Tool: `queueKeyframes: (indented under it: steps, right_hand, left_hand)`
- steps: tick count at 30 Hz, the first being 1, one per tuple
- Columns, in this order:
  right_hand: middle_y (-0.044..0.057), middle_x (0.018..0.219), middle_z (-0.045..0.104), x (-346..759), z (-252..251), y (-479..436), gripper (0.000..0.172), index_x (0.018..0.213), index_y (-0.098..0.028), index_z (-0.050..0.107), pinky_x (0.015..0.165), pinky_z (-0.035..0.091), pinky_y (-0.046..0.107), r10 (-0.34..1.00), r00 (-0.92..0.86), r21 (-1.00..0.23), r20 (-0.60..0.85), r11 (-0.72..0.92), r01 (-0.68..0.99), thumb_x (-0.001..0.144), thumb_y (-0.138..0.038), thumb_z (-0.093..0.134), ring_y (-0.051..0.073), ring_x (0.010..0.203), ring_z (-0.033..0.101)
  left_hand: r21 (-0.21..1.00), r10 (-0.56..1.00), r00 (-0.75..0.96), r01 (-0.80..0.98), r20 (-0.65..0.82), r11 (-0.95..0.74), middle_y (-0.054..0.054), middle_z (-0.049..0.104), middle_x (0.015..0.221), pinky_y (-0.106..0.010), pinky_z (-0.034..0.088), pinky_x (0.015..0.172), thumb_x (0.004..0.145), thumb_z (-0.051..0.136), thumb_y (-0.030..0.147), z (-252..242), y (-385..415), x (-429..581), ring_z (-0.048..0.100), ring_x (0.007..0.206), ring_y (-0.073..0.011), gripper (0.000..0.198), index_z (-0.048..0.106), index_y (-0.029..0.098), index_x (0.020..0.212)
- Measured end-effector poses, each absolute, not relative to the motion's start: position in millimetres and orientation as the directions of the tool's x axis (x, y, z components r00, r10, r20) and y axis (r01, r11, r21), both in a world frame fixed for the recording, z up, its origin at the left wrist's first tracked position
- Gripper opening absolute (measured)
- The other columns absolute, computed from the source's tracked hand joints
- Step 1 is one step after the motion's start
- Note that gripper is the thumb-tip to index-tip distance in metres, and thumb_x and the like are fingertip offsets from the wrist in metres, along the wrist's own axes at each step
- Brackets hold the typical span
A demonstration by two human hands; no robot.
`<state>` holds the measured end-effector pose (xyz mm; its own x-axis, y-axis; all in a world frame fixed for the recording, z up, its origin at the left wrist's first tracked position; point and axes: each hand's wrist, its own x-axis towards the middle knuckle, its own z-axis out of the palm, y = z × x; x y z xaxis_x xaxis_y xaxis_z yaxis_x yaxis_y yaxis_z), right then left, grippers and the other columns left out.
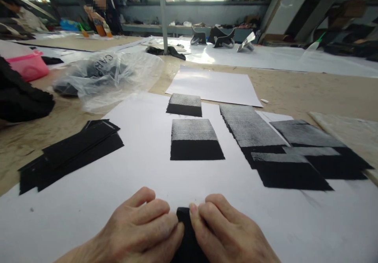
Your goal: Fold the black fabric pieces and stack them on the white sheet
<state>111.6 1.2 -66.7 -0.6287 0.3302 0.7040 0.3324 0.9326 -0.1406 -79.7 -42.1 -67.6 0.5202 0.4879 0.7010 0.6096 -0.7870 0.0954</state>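
Between my hands, at the bottom of the head view, is a strip of black fabric (189,239), its lower part cut off by the frame. My left hand (144,227) pinches its left edge, and my right hand (226,229) pinches the right edge near the top end. Both sets of fingers are closed. Straight ahead on white paper (141,168) lie two black fabric pieces, a nearer one (195,149) and a farther one (186,107), each with a greyish speckled band along its far side.
Folded black strips (73,149) lie to the left. Several overlapping black pieces (292,172) are on the right. Farther back are a clear plastic bag (112,74), a pink basket (28,66), a white sheet (212,84) and a metal pole (163,19). A person (103,11) sits at the far left.
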Motion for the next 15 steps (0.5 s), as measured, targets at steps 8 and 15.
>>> queueKeyframes:
  steps: [8, 15]
  right_hand:
    - [0.005, 0.086, 0.059, 119.4, -56.8, 12.2, 0.023, 0.108, -0.012, 0.058, 0.058, 0.048, 0.024, 0.376, -0.807, -0.282, 0.456, 0.921, 0.270, 0.093, -0.012, 0.040, 0.015, 0.074, 0.050]
    - [0.000, 0.071, 0.050, 108.2, -59.4, 4.5, 0.022, 0.085, -0.018, 0.057, 0.045, 0.037, 0.020, 0.449, -0.739, -0.254, 0.502, 0.893, 0.370, 0.088, -0.009, 0.037, 0.010, 0.055, 0.046]
  left_hand:
    - [0.135, 0.526, 0.453, 0.652, 0.720, -0.746, 0.001, 0.048, 0.053, -0.031, 0.024, 0.052, 0.094, 0.032, 0.018, -80.7, -48.5, -75.1, 0.041, 0.049, -0.0116, 0.032, 0.058, 0.012, 0.078]
    - [0.169, 0.528, 0.443, 0.629, 0.724, -0.759, -0.001, 0.045, 0.054, -0.032, 0.028, 0.053, 0.094, 0.028, 0.021, -82.2, -49.9, -75.8, 0.042, 0.052, -0.0128, 0.036, 0.056, 0.013, 0.074]
